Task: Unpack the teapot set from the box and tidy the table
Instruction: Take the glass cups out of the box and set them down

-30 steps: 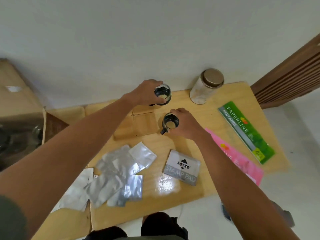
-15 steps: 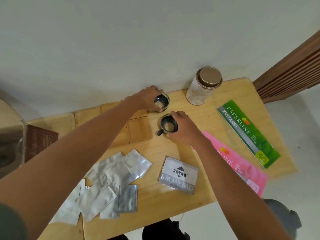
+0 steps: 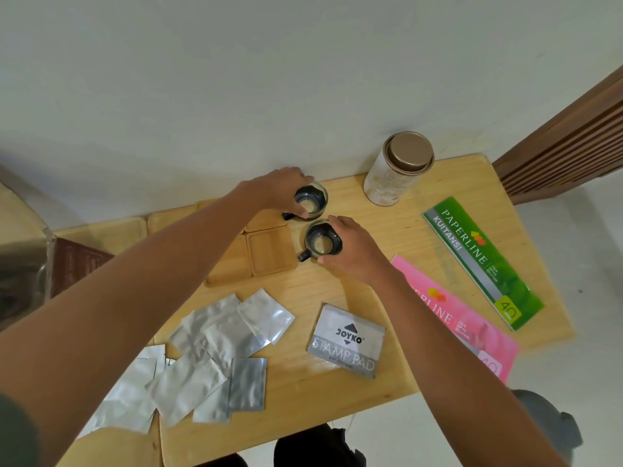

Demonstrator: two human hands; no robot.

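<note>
Two small glass cups with dark handles stand on the wooden table [image 3: 337, 396] near its far edge. My left hand [image 3: 276, 192] grips the far cup [image 3: 312, 202] at its rim. My right hand [image 3: 354, 254] holds the near cup [image 3: 322, 242] from the right side. Both cups rest on the tabletop just right of a group of square wooden coasters [image 3: 271, 252]. The open cardboard box [image 3: 20, 244] with a dark brown inner sheet [image 3: 76, 267] is at the far left edge.
Several silver foil sachets [image 3: 209, 352] lie at the front left. A grey stamp pad [image 3: 347, 342] sits front centre. A pink receipt book [image 3: 462, 325] and a green one [image 3: 482, 261] lie on the right. A glass jar with a bronze lid [image 3: 397, 170] stands by the wall.
Both cups have come down from slightly raised to resting on the table. My hands stay closed on them, and the view has shifted a little to the right.
</note>
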